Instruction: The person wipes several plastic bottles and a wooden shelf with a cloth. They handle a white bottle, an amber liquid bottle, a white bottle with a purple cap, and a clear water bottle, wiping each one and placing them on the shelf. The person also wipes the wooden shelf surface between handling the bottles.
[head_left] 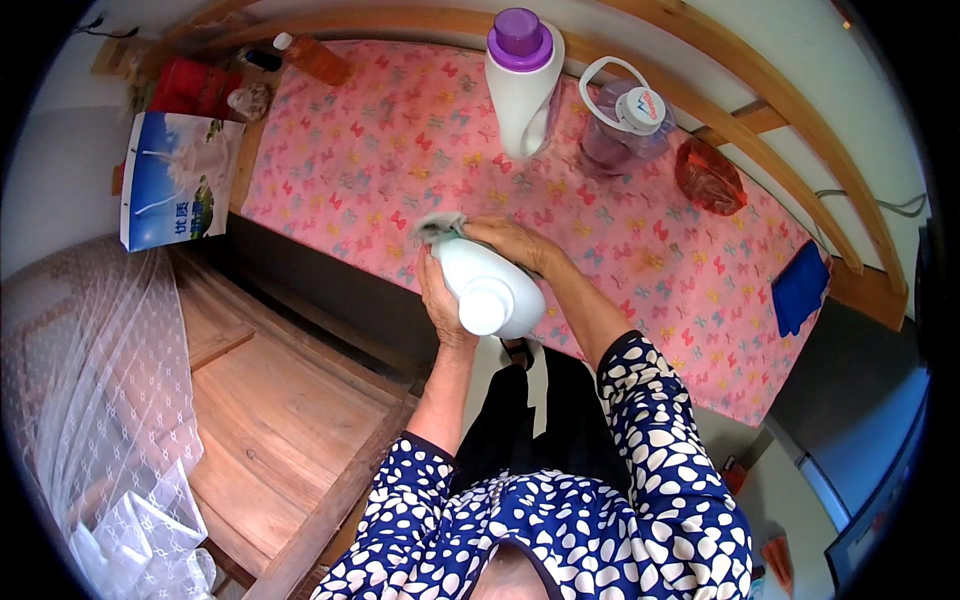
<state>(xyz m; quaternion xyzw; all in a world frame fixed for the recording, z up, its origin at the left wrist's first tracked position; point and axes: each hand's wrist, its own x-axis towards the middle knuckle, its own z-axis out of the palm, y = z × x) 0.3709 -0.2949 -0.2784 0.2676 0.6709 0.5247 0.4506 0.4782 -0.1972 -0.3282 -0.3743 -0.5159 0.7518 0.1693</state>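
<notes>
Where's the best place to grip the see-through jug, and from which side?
Probably the white loop handle, coming from above: its raised arch leaves an open gap to hook through. The left side looks tighter, since the purple-capped bottle stands close to the jug there.

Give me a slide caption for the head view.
Left hand holds a white-capped bottle while the right hand holds a cloth against it.
</notes>
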